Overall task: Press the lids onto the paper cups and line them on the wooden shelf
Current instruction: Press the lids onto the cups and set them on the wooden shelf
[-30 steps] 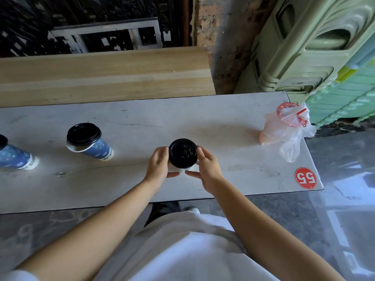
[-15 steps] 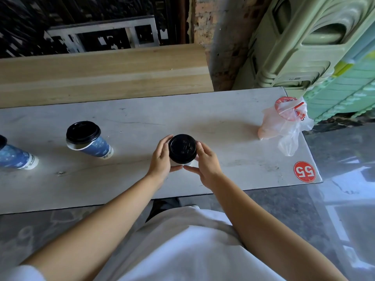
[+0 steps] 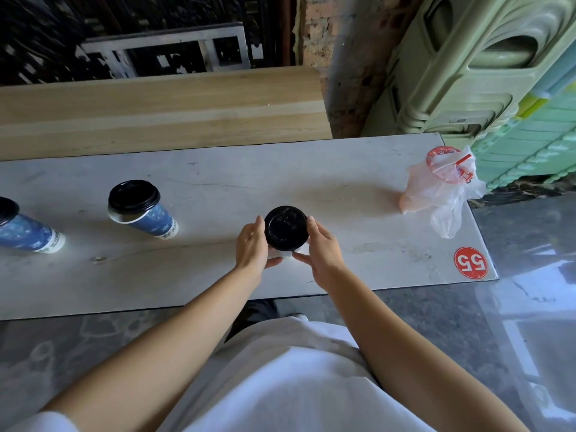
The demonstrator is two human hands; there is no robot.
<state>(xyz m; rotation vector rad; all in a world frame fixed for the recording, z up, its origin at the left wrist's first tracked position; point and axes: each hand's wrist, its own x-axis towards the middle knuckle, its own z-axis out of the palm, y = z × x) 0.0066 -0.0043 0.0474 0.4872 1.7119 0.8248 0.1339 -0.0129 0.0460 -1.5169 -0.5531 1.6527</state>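
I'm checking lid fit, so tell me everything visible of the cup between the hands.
The cup is upright over the pale grey table, base hidden, seen almost from above, so its round black plastic lid hides nearly all of it; only a sliver of white wall shows below. The lid has a raised rim and faint embossed marks. The left hand and right hand hold its sides, fingers curled round it.

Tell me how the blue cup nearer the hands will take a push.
The blue cup looks tall on a narrow base, so a high push may tip it. Its paper wall probably dents under a squeeze.
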